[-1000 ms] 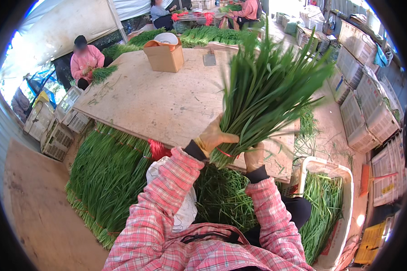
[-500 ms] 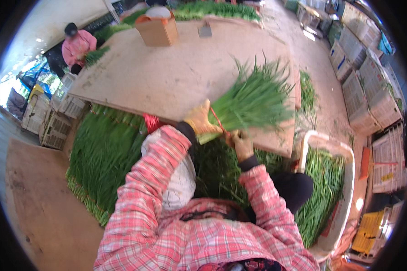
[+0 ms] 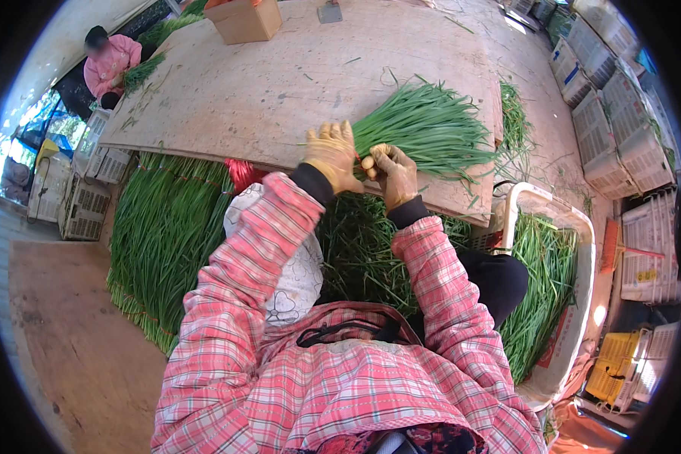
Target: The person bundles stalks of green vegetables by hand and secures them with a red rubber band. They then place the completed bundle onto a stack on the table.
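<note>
A fanned bundle of long green chives (image 3: 431, 129) lies on the near right part of the wooden table, its leaves pointing right. At its stem end, my left hand (image 3: 330, 157), in a yellowish glove, lies with fingers stretched out and thumb apart. My right hand (image 3: 393, 175), gloved too, is closed beside it, fingers curled at the stems. Only a sliver of the thin red tie (image 3: 358, 157) shows between the hands; the rest is hidden by fingers. Below the table edge hangs a hank of red ties (image 3: 242, 174).
Rows of tied chives (image 3: 166, 242) lie to my left. A white basket (image 3: 585, 227) of loose greens stands at my right. On the wooden table (image 3: 242, 106) sits a cardboard box (image 3: 246, 23). A person (image 3: 112, 60) in pink sits at far left. Stacked crates (image 3: 605, 136) line the right.
My left hand has gone from gripping the stems to lying with fingers stretched out. My right hand has moved up and left, close against it. The view has tilted slightly down.
</note>
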